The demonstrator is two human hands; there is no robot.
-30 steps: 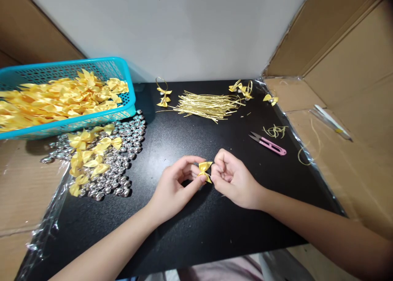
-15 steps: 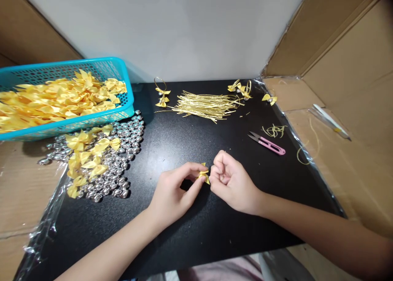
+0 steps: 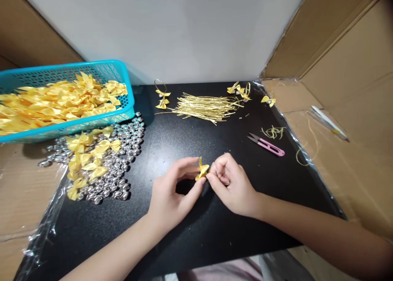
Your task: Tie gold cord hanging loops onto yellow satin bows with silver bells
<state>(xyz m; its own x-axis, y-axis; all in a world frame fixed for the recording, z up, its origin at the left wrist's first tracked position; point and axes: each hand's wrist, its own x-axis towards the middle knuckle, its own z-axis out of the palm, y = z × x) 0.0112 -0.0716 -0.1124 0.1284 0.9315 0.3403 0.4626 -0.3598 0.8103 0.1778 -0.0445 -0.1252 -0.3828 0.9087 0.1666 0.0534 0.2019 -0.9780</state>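
Observation:
Between the thumb and fingers of my left hand is a yellow ribbon bow, turned on edge above the black tabletop. My right hand is curled close against the bow's right side, its thumb tip beside the bow. A small pale glint shows among its folded fingers, too hidden to name. Silver beads lie spread to the left, with several yellow bows on top of them. Beyond my hands is a bundle of gold twist ties.
A turquoise basket full of yellow bows stands at the back left. Bows with gold loops lie near the wall. At right are pink thread snips, cord scraps and white tweezers on cardboard.
The bow has turned in my left fingers and shows more of its loops. My left fingers have straightened slightly, and my right thumb has moved in toward the bow.

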